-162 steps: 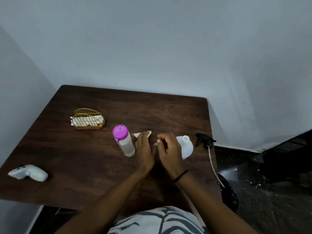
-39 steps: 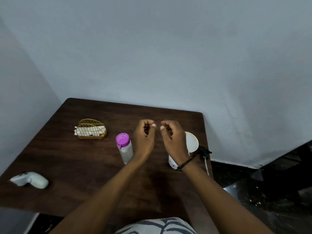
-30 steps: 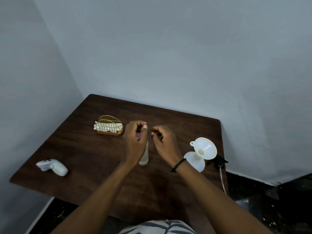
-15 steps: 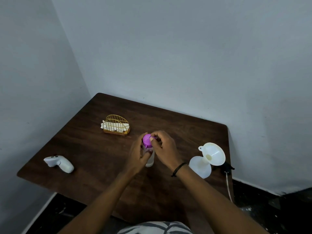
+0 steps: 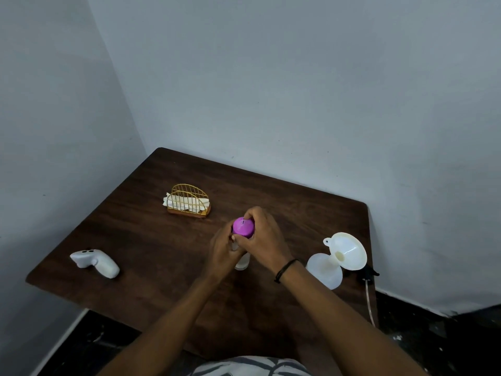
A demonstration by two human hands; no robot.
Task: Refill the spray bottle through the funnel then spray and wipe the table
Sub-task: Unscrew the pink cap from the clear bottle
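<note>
Hands on the pink-capped bottle

Patterned cloth (image 5: 252, 367) at the very bottom edge, forearms reaching forward over the dark wooden bench (image 5: 151, 289). Black band (image 5: 284, 270) round the right wrist. Left hand (image 5: 223, 252) wrapped round the body of the clear bottle (image 5: 242, 264), standing upright near the middle of the bench. Right hand (image 5: 264, 240) curled over the pink cap (image 5: 243, 227), fingers and thumb pinching its rim. Both hands touching each other at the bottle's neck. White controller (image 5: 95, 263) lying well apart to the left, near the bench's front-left edge. White spray bottle (image 5: 324, 271) to the right, with the white funnel (image 5: 345, 252) seated in its mouth, tilted. Black spray head (image 5: 368, 273) just beyond it at the right edge, its clear tube (image 5: 370, 305) hanging off the bench. Farther back, gold wire holder (image 5: 188, 200) holding white napkins (image 5: 187, 203). Pale wall (image 5: 271, 90) behind.
</note>
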